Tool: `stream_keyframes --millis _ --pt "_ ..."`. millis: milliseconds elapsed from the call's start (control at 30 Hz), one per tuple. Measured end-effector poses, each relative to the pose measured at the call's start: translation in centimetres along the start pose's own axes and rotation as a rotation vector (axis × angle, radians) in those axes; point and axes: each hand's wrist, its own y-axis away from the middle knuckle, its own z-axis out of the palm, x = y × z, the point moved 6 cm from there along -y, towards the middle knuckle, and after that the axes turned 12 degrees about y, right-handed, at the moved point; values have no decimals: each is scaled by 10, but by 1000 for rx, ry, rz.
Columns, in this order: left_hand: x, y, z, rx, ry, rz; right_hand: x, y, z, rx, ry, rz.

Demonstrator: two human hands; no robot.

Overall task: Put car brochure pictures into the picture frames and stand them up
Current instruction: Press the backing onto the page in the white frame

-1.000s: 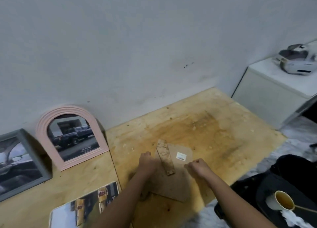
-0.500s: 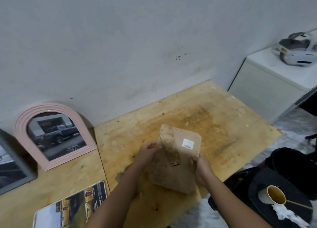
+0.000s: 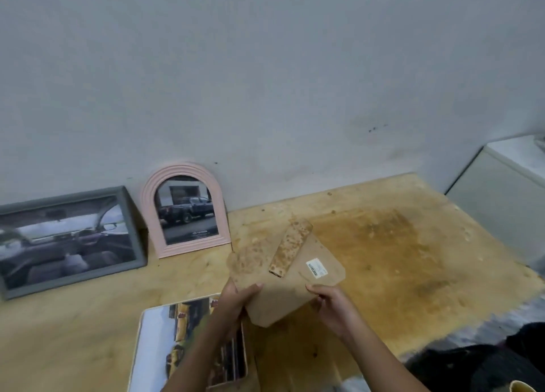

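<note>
Two frames (image 3: 186, 211) already stand at the far left wall; both hands, left hand (image 3: 236, 298) and right hand (image 3: 330, 301), clamp a third frame's backing board (image 3: 283, 282) above the table (image 3: 398, 244), likely next going onto the brochure picture (image 3: 188, 338) lying near left.

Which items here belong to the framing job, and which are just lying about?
Job:
- brown fibreboard frame back with hinged stand, held in left hand and right hand
- pink arched frame with truck picture, standing
- grey rectangular frame with car-interior picture, standing
- car brochure with yellow cars, lying flat

Lying about:
- white cabinet
- black object, bottom right
</note>
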Motion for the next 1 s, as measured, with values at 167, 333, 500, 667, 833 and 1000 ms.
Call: stream_keyframes --millis 167,333,500,667,833,1000 --pt "21 48 -97 118 -25 -30 23 3 40 -5 -31 -4" --pt "29 99 -178 465 -16 117 63 17 92 -51 425 30" --pt "5 131 -224 549 -202 127 97 29 119 -5 692 35" --pt "-6 139 -224 532 -330 100 111 37 117 91 860 -66" --pt "-23 139 -218 447 -468 60 123 45 115 226 1045 -230" --pt "-30 134 -220 452 -553 90 138 42 113 219 1254 -286"
